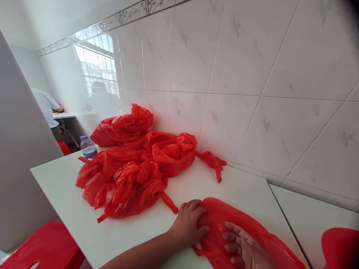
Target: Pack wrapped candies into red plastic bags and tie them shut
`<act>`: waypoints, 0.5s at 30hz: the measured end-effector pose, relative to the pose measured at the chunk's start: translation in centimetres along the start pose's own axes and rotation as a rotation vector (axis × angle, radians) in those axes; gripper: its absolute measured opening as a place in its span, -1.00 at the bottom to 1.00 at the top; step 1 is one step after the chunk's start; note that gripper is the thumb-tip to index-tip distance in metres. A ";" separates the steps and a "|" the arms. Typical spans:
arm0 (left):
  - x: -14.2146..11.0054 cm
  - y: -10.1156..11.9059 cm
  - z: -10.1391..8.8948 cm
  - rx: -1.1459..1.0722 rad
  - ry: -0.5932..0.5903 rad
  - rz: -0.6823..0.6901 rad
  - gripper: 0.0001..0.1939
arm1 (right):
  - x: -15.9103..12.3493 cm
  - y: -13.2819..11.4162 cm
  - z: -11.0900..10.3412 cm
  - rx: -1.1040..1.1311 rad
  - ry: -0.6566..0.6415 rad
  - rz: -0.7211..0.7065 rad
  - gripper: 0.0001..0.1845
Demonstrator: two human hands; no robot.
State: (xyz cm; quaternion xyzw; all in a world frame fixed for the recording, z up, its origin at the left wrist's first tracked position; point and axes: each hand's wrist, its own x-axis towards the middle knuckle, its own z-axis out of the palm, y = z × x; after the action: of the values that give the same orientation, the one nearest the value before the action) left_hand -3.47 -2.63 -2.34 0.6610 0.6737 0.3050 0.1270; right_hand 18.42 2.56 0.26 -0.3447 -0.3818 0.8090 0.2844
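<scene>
A red plastic bag [224,213] lies spread on the white table at its front right, one handle loop trailing towards the right corner. My left hand [189,222] rests palm down at the bag's left edge, its fingers and thumb apart and touching the plastic. Over the middle of the same bag, my right hand [244,244] is turned palm to the left with its fingers loosely bent and apart. Nothing shows in its palm. Whether the right hand touches the bag I cannot tell, as its lower part is blurred and cut off.
Crumpled red bags [131,183] are heaped along the left of the table [179,186], near a water bottle [88,147]. A small twisted red bag [213,162] lies by the tiled wall. Red stools [45,246] flank the table. Another person [45,106] is at the far left.
</scene>
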 end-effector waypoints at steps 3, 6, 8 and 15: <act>0.4 0.1 -0.2 -0.005 0.002 -0.008 -0.49 | 0.6 0.3 -1.0 0.022 -0.052 -0.007 -0.40; 0.7 0.1 -0.3 -0.006 0.000 -0.015 -0.50 | 1.0 0.5 -1.7 0.034 -0.118 -0.017 -0.40; 0.8 0.1 -0.3 -0.005 -0.001 -0.020 -0.50 | 1.1 0.6 -1.8 0.034 -0.135 -0.025 -0.44; 0.9 -0.2 -0.3 0.009 0.004 -0.002 -0.52 | 1.0 0.4 -1.3 0.020 -0.146 -0.078 -0.54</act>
State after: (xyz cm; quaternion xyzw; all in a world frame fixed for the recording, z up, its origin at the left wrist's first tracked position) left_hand -3.85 -1.85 -2.05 0.6605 0.6759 0.3030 0.1229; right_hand 18.72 3.63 -1.00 -0.2669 -0.4064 0.8241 0.2906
